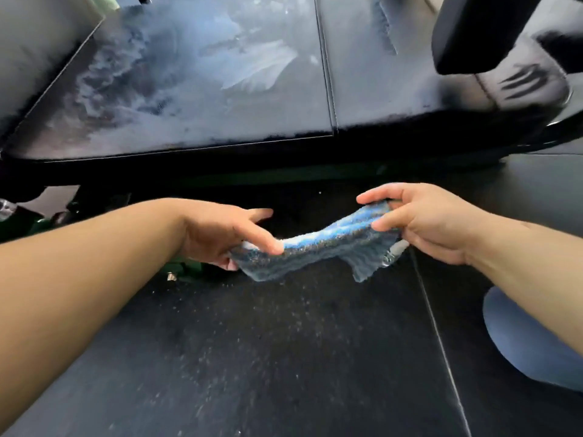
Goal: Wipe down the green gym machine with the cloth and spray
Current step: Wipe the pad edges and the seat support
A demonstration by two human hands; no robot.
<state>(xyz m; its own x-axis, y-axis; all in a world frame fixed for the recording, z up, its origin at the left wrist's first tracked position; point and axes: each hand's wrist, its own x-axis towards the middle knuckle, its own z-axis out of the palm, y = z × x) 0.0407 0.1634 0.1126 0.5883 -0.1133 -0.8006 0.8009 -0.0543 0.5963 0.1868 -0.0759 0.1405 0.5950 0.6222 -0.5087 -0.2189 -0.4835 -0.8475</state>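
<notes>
The cloth (318,247), blue and damp-looking, hangs stretched between both hands just below the front edge of the black pad (189,89) and above the floor (252,357). The left hand (217,234) pinches one end with its fingers (265,239) closed over the fabric. The right hand (426,222) grips the other end between thumb and curled fingers (378,197). Neither hand is free.

The pad carries pale, streaky smears of spray across its left panel, and lighter marks lie right of its stitched seam. Bits of the machine's green frame (22,227) show beneath the pad's left corner. No spray bottle can be made out with any certainty.

The step in hand looks like refolding or turning the cloth to a fresh face before going back to the pad. To do it well, fold the cloth into a flat wad with a clean side outward, so that it lifts the film instead of spreading it. Then wipe in long, overlapping strokes from the far edge of the pad toward the near one. Work the seam along its length, where liquid is likely to gather. Finish down the front edge and onto the green frame below it.
</notes>
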